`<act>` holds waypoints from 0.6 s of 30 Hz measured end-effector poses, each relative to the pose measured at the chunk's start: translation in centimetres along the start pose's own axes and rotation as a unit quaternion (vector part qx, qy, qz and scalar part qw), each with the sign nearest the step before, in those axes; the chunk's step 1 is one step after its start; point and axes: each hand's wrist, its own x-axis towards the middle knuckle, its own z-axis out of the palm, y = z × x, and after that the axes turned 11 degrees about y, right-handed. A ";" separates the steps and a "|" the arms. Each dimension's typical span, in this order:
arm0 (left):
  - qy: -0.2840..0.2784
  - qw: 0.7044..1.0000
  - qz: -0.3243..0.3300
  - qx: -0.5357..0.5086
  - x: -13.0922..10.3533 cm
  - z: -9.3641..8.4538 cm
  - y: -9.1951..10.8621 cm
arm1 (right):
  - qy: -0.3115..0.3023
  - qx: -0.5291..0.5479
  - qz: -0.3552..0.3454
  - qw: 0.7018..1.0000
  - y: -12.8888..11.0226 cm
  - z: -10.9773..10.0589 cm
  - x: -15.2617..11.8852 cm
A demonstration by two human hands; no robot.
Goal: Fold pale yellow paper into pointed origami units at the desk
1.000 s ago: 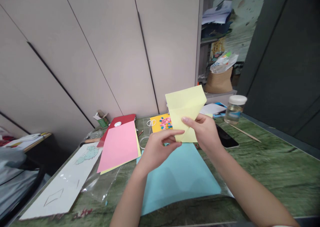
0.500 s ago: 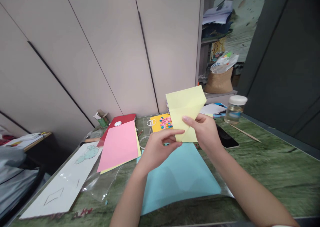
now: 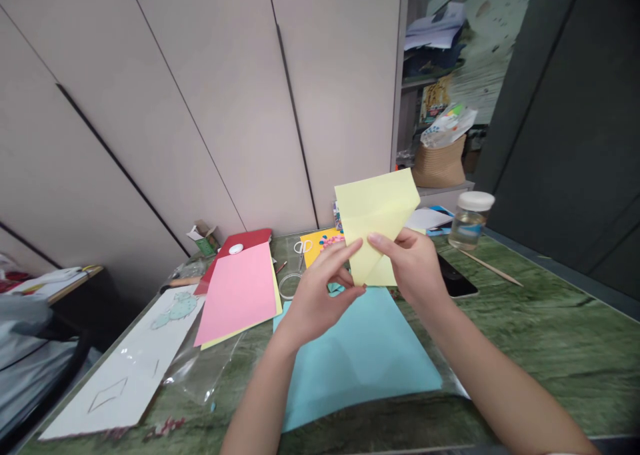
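Held up over the table is a pale yellow sheet of paper (image 3: 376, 205) with a slanted fold across its lower part. My right hand (image 3: 419, 268) pinches its right side, thumb on the near face and fingers behind. My left hand (image 3: 325, 298) is at the lower left corner, its thumb at the bottom edge and its index finger against the front. Below both hands a light blue sheet (image 3: 360, 361) lies on the green table. Behind the held paper, partly hidden, are an orange-yellow sheet (image 3: 314, 247) and small coloured balls (image 3: 331, 241).
Left of my hands lie a pink sheet (image 3: 241, 295), a red folder (image 3: 255, 237), white scissors (image 3: 303, 246) and a white drawing sheet (image 3: 133, 361). To the right are a black phone (image 3: 456, 278), a wooden stick (image 3: 493, 268) and a lidded jar (image 3: 470, 221).
My left index finger has shifted up along the front of the yellow paper. The paper has moved slightly to the right, and my left hand now covers more of the coloured balls.
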 end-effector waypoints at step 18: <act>0.124 0.989 -0.045 -0.066 0.3 -0.1 0.2 | -0.024 -0.072 0.010 0.997 0.1 0.1 -0.3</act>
